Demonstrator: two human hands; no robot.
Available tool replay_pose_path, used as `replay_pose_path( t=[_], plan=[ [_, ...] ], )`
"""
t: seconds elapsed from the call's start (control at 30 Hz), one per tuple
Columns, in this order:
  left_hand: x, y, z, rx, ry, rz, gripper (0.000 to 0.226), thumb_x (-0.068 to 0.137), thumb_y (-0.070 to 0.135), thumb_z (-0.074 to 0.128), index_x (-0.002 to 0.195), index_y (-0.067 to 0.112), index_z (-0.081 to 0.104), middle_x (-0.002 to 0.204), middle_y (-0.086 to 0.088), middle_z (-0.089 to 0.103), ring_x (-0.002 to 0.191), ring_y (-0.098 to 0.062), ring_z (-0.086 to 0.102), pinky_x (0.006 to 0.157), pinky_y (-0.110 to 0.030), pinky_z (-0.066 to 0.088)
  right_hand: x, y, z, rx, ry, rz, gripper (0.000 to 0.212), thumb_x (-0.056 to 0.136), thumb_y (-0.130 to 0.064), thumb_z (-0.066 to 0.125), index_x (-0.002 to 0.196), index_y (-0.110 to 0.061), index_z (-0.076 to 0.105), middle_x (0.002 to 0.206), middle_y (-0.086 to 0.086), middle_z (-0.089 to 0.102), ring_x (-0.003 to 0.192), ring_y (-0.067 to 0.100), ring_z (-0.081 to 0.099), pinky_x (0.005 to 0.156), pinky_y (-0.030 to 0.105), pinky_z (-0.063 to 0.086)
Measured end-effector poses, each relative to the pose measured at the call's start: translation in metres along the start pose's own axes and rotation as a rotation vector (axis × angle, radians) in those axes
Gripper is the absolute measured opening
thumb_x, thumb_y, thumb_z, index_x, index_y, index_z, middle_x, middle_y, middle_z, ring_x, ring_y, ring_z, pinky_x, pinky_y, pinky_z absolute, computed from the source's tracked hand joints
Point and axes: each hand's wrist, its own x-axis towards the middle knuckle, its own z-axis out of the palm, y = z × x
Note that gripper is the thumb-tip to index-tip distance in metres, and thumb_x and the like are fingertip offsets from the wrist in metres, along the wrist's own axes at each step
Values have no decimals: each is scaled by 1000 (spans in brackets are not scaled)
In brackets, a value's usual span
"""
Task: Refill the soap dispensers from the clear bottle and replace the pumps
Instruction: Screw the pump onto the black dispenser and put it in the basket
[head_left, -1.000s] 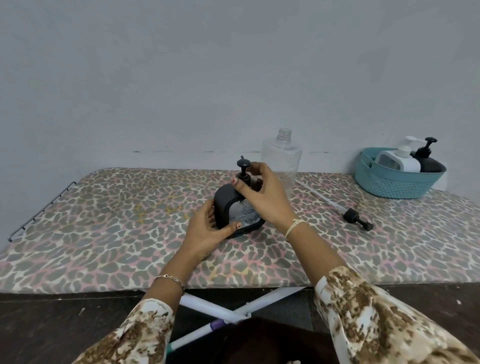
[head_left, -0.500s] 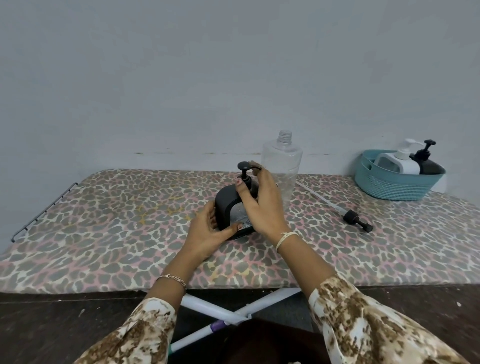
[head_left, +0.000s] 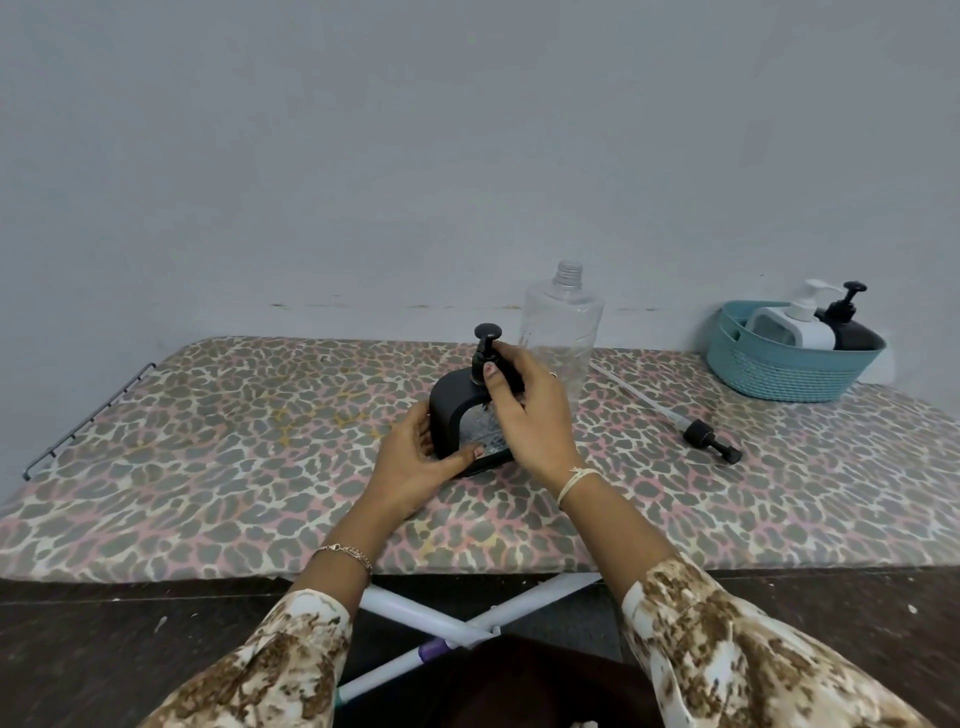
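A black soap dispenser (head_left: 451, 410) with a clear front panel stands in the middle of the leopard-print table (head_left: 208, 457). My left hand (head_left: 410, 462) grips its lower left side, thumb across the base. My right hand (head_left: 524, 410) is curled round the collar of the black pump (head_left: 485, 345) on top of the dispenser. The clear bottle (head_left: 563, 332) stands uncapped just behind my right hand and looks almost empty. A loose black pump with a long white tube (head_left: 698, 434) lies on the table to the right.
A teal basket (head_left: 779, 374) at the back right holds a white dispenser (head_left: 795, 325) and a black dispenser (head_left: 849, 325), both with pumps on. A grey wall runs behind the table. A metal rail (head_left: 88, 421) edges the table's left end.
My right hand has turned round the pump's collar, its wrist swinging lower and leftward. The left hand has kept its hold on the dispenser's base.
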Motion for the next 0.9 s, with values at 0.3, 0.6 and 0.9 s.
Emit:
replay_pose_path(
  t=[0.3, 0.6, 0.9],
  plan=[
    [1, -2, -1, -4, -3, -7, 68, 70, 20, 85, 129, 18, 51, 122, 2, 64, 115, -11, 60, 101, -39, 50, 8, -1, 5, -75, -41, 54, 40, 86, -54, 53, 119, -31, 53, 115, -15, 59, 116, 16, 53, 103, 48, 38],
    [0, -3, -1, 13, 0, -16, 70, 68, 26, 87, 128, 17, 52, 121, 1, 64, 115, -12, 60, 101, -41, 49, 14, -10, 4, -143, 79, 155, 32, 71, -61, 62, 90, -36, 53, 85, -24, 59, 98, 11, 60, 99, 46, 40],
    [1, -4, -2, 17, -2, -31, 69, 66, 28, 88, 125, 20, 53, 121, 3, 64, 115, -11, 60, 101, -41, 49, 12, -2, 3, -75, 117, 144, 25, 70, -57, 67, 86, -39, 58, 85, -24, 64, 97, 6, 62, 100, 49, 35]
  ],
)
